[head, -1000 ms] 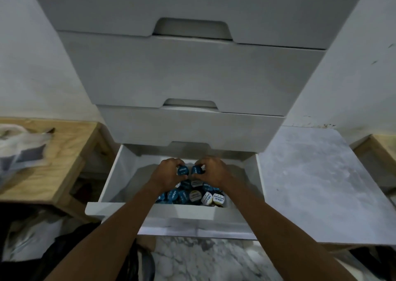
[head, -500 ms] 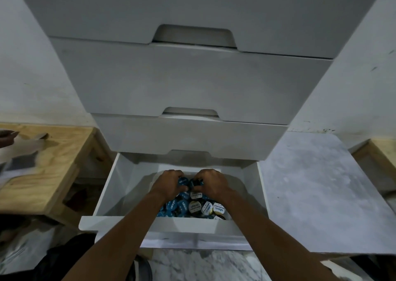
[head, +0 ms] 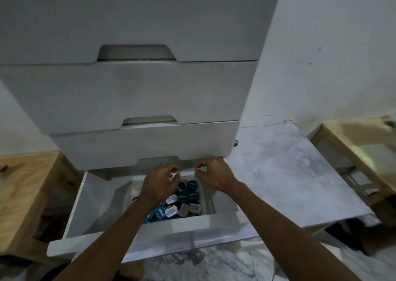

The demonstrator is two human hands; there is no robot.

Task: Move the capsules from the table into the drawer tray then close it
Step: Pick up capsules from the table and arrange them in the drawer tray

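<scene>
Currently both hands hover over the open bottom drawer (head: 79, 197). Left hand (head: 159, 183) and right hand (head: 216, 173) have fingers loosely curled, gripping nothing that shows. Capsules (head: 189, 195), blue, dark and white-topped, lie piled in the clear tray (head: 207, 199) inside that drawer. Marble-look table (head: 289, 173) stands just right of it.
</scene>
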